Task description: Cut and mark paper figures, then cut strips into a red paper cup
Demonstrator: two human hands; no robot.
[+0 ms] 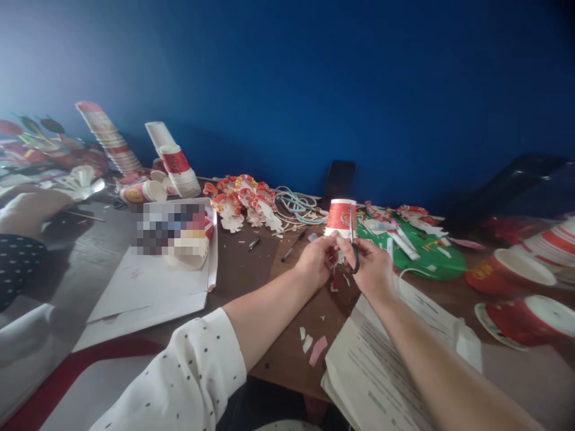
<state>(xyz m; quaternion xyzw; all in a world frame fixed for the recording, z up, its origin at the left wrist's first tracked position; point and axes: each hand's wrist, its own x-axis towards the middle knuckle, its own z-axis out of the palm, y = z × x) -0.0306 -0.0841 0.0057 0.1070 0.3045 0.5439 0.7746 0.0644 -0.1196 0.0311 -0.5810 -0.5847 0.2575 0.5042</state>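
My right hand (372, 266) is closed around a small pair of scissors (355, 257) with dark handles, its blades pointing up and away from me. Close beside it, my left hand (318, 260) has its fingers pinched together. Bits of white show near those fingertips, but what they grip is mostly hidden. Just beyond both hands is a red and white paper cup (340, 215), apparently upside down, with the scissor blades in front of it. Paper scraps (307, 342) lie on the brown table below my left forearm.
Cut paper-cup shapes (247, 200), a pale cord (296, 203) and a pen (291, 246) lie ahead. A green disc (442, 263) holds tubes and scraps. Cups (510, 269) and printed sheets (372, 359) are right. At left are stacked cups (177, 170), a white board (135, 293) and another person's hand (33, 206).
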